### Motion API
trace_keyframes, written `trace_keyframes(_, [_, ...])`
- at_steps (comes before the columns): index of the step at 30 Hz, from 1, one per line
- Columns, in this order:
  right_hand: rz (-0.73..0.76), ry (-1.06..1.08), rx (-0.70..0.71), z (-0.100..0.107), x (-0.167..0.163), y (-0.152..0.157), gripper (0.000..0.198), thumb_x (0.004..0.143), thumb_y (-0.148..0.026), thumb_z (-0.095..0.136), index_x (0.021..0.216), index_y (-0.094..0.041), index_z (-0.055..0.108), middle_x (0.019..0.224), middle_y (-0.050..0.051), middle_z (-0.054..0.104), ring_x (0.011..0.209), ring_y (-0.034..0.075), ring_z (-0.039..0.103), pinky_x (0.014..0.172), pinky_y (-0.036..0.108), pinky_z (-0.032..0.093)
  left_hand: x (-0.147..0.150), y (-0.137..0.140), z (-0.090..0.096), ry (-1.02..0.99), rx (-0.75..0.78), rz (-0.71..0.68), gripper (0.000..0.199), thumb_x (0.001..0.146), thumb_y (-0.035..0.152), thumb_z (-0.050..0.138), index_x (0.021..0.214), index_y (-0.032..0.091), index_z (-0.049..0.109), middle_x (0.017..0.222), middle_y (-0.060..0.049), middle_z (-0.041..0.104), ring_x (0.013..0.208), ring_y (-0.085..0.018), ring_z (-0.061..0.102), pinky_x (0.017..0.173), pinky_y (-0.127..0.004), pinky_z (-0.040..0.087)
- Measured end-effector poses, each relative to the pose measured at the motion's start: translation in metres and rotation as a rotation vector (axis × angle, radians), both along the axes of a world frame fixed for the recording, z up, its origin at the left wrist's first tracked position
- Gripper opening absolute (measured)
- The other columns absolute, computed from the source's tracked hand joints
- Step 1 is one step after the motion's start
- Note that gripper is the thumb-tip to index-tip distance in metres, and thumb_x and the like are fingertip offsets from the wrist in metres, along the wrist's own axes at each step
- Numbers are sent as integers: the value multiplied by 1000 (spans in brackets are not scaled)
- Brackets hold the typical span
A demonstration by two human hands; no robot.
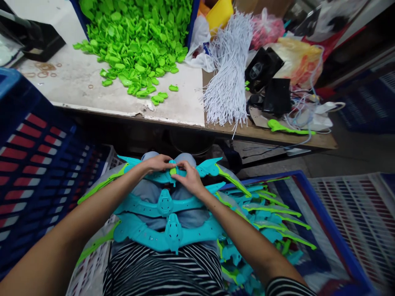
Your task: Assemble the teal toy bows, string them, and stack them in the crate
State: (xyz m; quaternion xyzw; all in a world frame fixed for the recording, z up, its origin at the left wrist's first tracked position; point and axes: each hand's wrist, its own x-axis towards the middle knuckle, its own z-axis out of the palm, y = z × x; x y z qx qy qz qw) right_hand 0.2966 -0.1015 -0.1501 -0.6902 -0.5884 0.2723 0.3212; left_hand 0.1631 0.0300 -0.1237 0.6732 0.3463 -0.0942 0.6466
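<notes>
Blue plastic shows in the middle of the head view: a top bow (162,177) is held over the person's knees. The left hand (159,163) is curled in and looks to be pinching the bow by its middle. The right hand (189,177) has its thumb and finger pinching a small green piece (173,170) right at that same spot.

Just below, a middle bow (165,204) and a bottom bow (173,233) lie across the lap. They rest on soft legs, so if a knee tips, they could slide off.

The green piece is tiny and only fingertips hold it. If they slip, it could drop between the knees. If it is pushed crooked, it might jam or crack.

At the top of the frame, a big heap of green bits (135,49) spills onto the table (185,96). A few lie near the front edge, so a bump could knock them down. White strings (228,74), at upper right, hang over that edge and could get snagged by a sleeve.
</notes>
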Motion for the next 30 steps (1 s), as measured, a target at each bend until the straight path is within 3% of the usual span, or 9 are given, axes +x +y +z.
trace_keyframes(4, [-15, -1, -122, -2, -2, 10, 66, 72, -33, 71, 130, -22, 41, 108, 7, 68, 102, 22, 64, 88, 39, 49, 2, 0, -2, 7, 94, 34, 43, 68, 48, 66, 93, 14, 64, 67, 2, 56, 60, -10, 48, 53, -19, 37])
trace_keyframes(9, [14, -135, -98, 0, -8, 7, 55, 78, -34, 65, 129, -21, 48, 115, 9, 65, 108, 24, 60, 95, 43, 43, 1, 2, 0, 4, 243, -31, 40, 76, 45, 59, 96, 11, 66, 70, -1, 61, 65, -14, 55, 59, -22, 41])
trace_keyframes(13, [31, -212, 53, 17, 3, 10, 34, 84, -34, 58, 115, -19, 60, 111, 10, 66, 107, 24, 57, 93, 40, 44, -12, -22, 2, 2, 742, -3, 32, 86, 32, 51, 108, 11, 61, 98, -11, 66, 93, -23, 61, 79, -31, 46])
trace_keyframes(15, [-41, -266, 195, 34, 15, 26, 26, 89, -31, 49, 107, -19, 64, 105, 9, 67, 103, 22, 56, 91, 37, 44, -23, -39, 0, -68, 969, -104, 32, 87, 28, 49, 113, 12, 58, 118, -17, 60, 110, -27, 55, 91, -37, 44])
trace_keyframes(17, [-94, -343, 293, 55, 26, 57, 27, 92, -27, 41, 102, -18, 65, 102, 9, 66, 100, 22, 54, 91, 36, 42, -30, -51, -3, -95, 1078, -278, 42, 84, 29, 56, 123, 12, 52, 134, -19, 49, 121, -30, 49, 96, -41, 41])
trace_keyframes(20, [-54, -459, 285, 83, 33, 123, 29, 92, -22, 40, 104, -15, 65, 106, 10, 63, 103, 23, 50, 94, 35, 38, -28, -49, 1, 4, 1116, -453, 69, 76, 28, 68, 136, 12, 38, 143, -21, 39, 122, -34, 48, 94, -42, 43])
trace_keyframes(24, [18, -589, 163, 101, 27, 207, 32, 90, -17, 43, 115, -11, 62, 118, 12, 58, 108, 25, 43, 96, 35, 34, -9, -22, 21, 154, 985, -509, 54, 81, 29, 62, 129, 13, 44, 123, -17, 60, 105, -30, 61, 82, -36, 48])
trace_keyframes(27, [85, -707, 114, 104, 21, 238, 30, 90, -14, 41, 110, -10, 64, 111, 14, 60, 105, 26, 43, 91, 37, 34, 2, -4, 37, 203, 887, -483, 46, 80, 38, 63, 118, 14, 54, 101, -14, 69, 94, -30, 66, 73, -32, 47])
trace_keyframes(30, [99, -796, 143, 106, 18, 238, 32, 91, -13, 38, 107, -10, 65, 105, 16, 62, 104, 28, 44, 88, 39, 34, 6, 5, 44, 186, 807, -446, 40, 75, 41, 67, 106, 17, 61, 95, -11, 70, 90, -28, 66, 67, -27, 44])
